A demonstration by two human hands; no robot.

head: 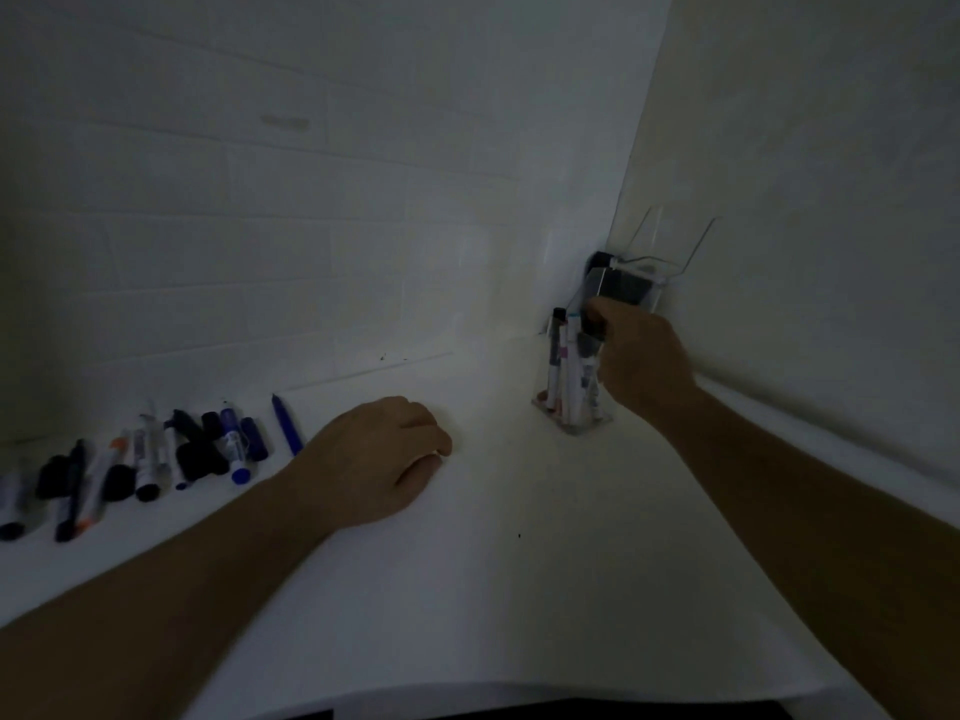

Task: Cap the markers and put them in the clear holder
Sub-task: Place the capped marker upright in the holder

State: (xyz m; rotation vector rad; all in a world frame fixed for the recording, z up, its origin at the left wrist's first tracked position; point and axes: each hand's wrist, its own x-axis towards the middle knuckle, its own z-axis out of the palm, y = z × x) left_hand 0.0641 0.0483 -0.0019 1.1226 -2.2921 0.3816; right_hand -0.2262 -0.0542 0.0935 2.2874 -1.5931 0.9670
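The clear holder stands at the right back of the white surface near the wall corner, with several capped markers upright in it. My right hand is at the holder's top, fingers closed on a black-capped marker that sits partly inside the holder. My left hand rests on the surface with curled fingers, holding nothing that I can see. Several loose markers in black, blue and orange lie in a row at the far left. A single blue pen lies just left of my left hand.
A clear wall-mounted tray with a dark eraser-like block in it hangs above the holder in the corner. White tiled walls close in behind and to the right. The scene is dim.
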